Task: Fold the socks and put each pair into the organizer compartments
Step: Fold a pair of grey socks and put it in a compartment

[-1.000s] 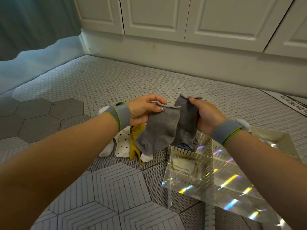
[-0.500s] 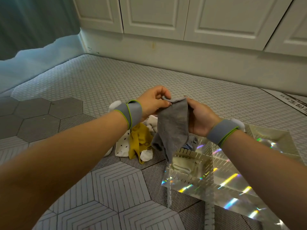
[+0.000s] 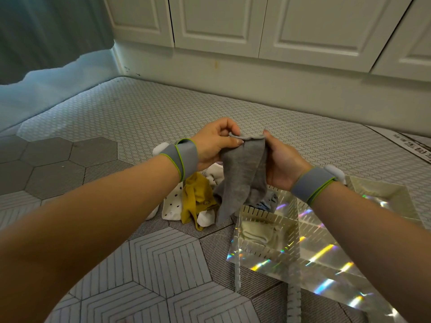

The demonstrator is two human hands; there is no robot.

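Both raised hands (image 3: 215,142) (image 3: 283,162) pinch grey socks' (image 3: 240,178) cuffs together.

A grey woven floor mat (image 3: 163,108) with a fine honeycomb texture covers the middle ground, giving way nearer the camera to larger hexagon panels (image 3: 58,164), some plain dark grey, others pale with striped lines. Along the far side run cream-white panelled cabinet doors (image 3: 217,22) above a plain cream baseboard (image 3: 279,89). At upper left hangs a dark teal curtain (image 3: 46,31). Light is soft and even.
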